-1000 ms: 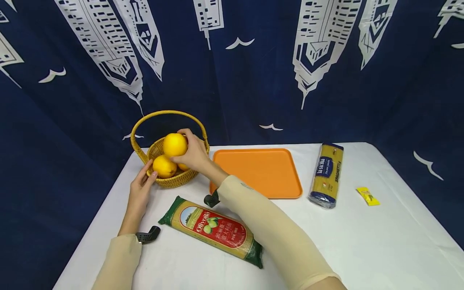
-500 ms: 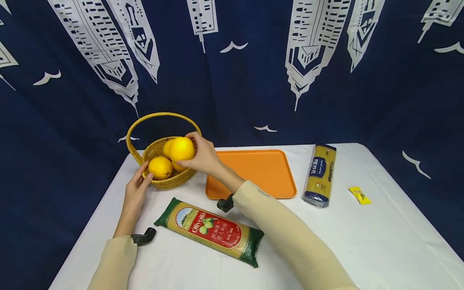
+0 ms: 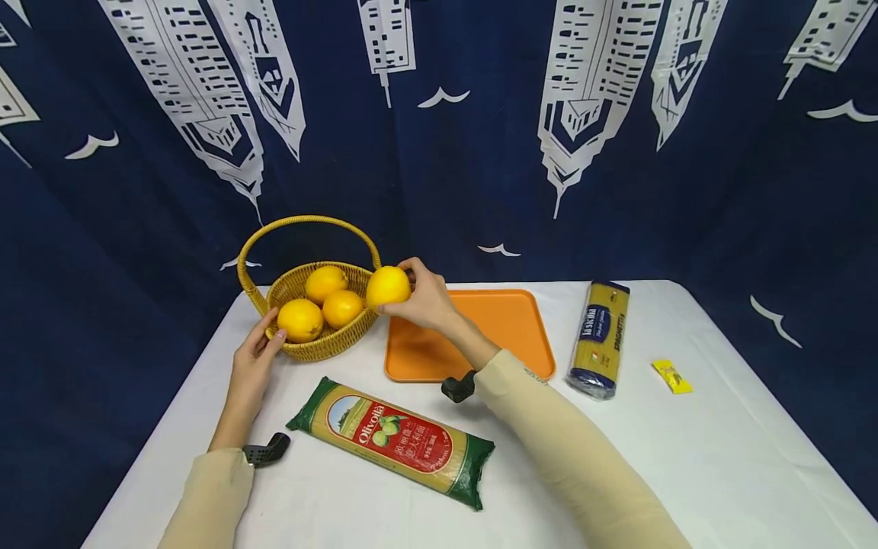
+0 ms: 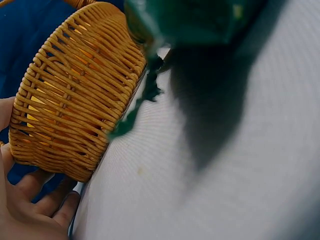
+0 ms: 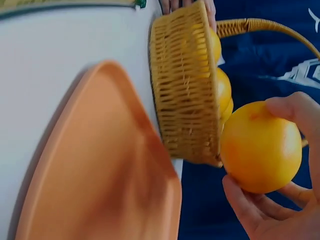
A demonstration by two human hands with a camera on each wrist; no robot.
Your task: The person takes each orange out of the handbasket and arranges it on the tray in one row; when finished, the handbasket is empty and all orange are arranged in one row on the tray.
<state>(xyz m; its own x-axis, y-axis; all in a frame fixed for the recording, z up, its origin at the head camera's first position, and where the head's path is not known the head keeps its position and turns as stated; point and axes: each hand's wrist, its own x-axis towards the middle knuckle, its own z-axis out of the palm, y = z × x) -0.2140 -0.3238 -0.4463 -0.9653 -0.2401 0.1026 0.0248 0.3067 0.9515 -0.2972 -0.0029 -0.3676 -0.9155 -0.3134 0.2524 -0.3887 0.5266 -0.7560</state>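
Observation:
My right hand (image 3: pixel 428 301) pinches a round yellow orange (image 3: pixel 388 287) between thumb and fingers. It holds the fruit just outside the right rim of a woven basket (image 3: pixel 321 351), above the back left corner of an orange tray (image 3: pixel 504 335). Three more yellow fruits (image 3: pixel 300 320) lie in the basket, whose tall handle arches over them. On the basket's left side my left hand (image 3: pixel 250 370) grips the rim; in the left wrist view its fingers (image 4: pixel 57 197) spread by the basket's wall. The right wrist view shows the held fruit beside the rim, thumb on one side and fingers opposite.
A green-ended spaghetti pack (image 3: pixel 391 441) lies slantwise in front of the basket and tray, between the forearms. To the tray's right are a blue-ended spaghetti pack (image 3: pixel 600 339) and a small yellow packet (image 3: pixel 672 377). A dark blue curtain (image 3: pixel 473 191) hangs behind the white table.
The right hand has carried the orange rightward, from over the other fruits to outside the basket's rim. The left hand stays on the basket. The head view has shifted slightly.

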